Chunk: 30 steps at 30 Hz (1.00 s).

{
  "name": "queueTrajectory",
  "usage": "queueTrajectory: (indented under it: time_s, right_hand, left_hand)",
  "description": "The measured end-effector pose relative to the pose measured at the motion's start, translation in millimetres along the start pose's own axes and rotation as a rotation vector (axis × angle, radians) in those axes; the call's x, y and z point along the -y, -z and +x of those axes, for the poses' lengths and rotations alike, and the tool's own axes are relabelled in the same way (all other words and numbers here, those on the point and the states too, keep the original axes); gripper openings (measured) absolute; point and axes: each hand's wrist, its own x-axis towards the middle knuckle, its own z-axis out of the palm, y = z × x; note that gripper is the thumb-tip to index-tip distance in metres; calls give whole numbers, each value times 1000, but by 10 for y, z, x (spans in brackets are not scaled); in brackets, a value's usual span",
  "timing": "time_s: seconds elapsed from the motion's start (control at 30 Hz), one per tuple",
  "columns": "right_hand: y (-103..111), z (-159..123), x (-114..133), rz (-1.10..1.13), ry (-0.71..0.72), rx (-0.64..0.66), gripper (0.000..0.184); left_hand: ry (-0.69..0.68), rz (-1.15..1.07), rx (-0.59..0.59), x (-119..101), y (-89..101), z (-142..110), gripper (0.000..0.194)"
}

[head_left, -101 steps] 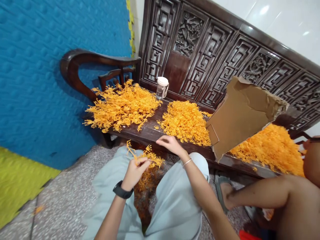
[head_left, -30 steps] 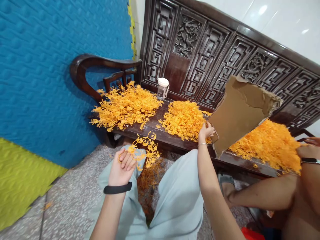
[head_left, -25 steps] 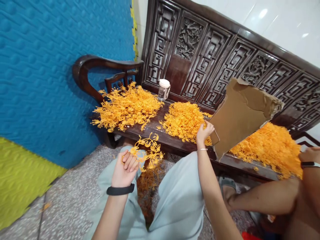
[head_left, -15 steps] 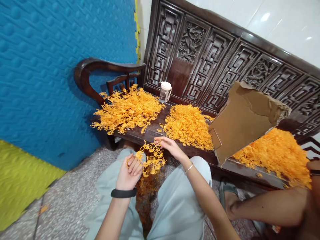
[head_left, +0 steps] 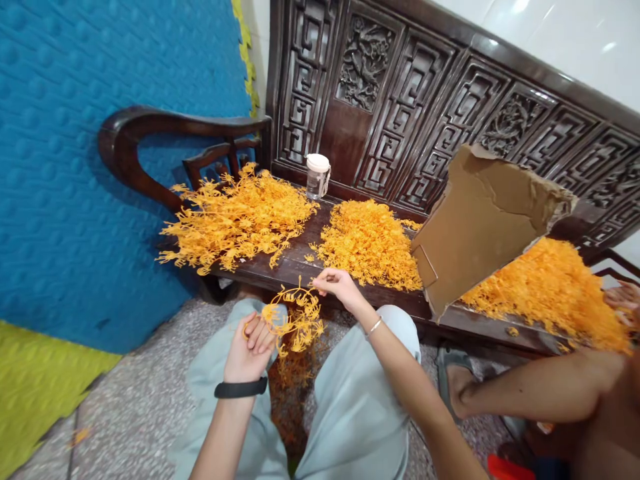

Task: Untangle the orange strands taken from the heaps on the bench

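My left hand (head_left: 249, 343) is closed on a bunch of orange plastic sprigs (head_left: 295, 319), held over my lap. My right hand (head_left: 339, 285) pinches the upper tip of that same bunch, just in front of the bench edge. On the dark wooden bench (head_left: 295, 268) lie three orange heaps: a left pile of branched sprigs (head_left: 235, 219), a middle pile of small pieces (head_left: 370, 243) and a right pile (head_left: 550, 293). A torn cardboard sheet (head_left: 480, 227) leans between the middle and right piles.
A clear jar with a white lid (head_left: 317, 176) stands at the bench's carved back. More orange pieces lie on the floor between my knees (head_left: 293, 373). Another person's arm (head_left: 530, 387) and foot reach in at the right. A blue foam mat (head_left: 65, 167) covers the left wall.
My right hand left the cardboard's edge by the middle pile and came back to the bunch in my left hand, where it now pinches a sprig tip. The left hand kept its hold.
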Motion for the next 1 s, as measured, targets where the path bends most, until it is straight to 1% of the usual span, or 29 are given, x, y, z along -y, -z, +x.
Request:
queueTrajectory:
  time_s: [0.1, 0.17, 0.23, 0.3, 0.4, 0.5, 0.63, 0.73, 0.8, 0.83, 0.93, 0.97, 1.0]
  right_hand:
    - [68, -17, 3, -77, 24, 109, 24]
    - [104, -29, -10, -228, 74, 146, 23]
    - [132, -29, -43, -455, 166, 101, 18]
    - [154, -12, -85, -675, 264, 7, 13]
    - [184, 40, -113, -880, 376, -172, 9]
    - [222, 85, -70, -985, 462, -412, 10]
    - [265, 68, 11, -1013, 524, -680, 14]
    - [336, 17, 49, -978, 542, -843, 15]
    - [468, -11, 82, -939, 527, -957, 17]
    - [570, -22, 104, -902, 506, -1056, 17]
    - [961, -46, 170, -707, 408, -1464, 19]
    - [1091, -53, 181, -650, 394, -1535, 20]
    - [1204, -58, 182, -605, 394, -1548, 21]
  left_hand:
    - [-20, 15, 9, -9, 19, 12, 43]
    - [-26, 16, 15, -17, 21, 6, 43]
    - [-26, 14, 25, -26, 7, -14, 43]
    - [-32, 8, 44, -24, -20, -45, 43]
    - [-3, 2, 105, 41, -62, -99, 44]
    - [126, 18, 169, 236, -81, -151, 42]
    - [336, 46, 239, 645, -119, -216, 41]
    - [396, 5, 277, 875, -180, -269, 41]
    - [394, -16, 281, 932, -196, -319, 42]
    - [389, -18, 280, 937, -189, -349, 42]
    - [419, 2, 265, 902, -122, -447, 42]
    - [435, 6, 259, 886, -100, -474, 42]
    - [442, 5, 254, 871, -86, -492, 41]
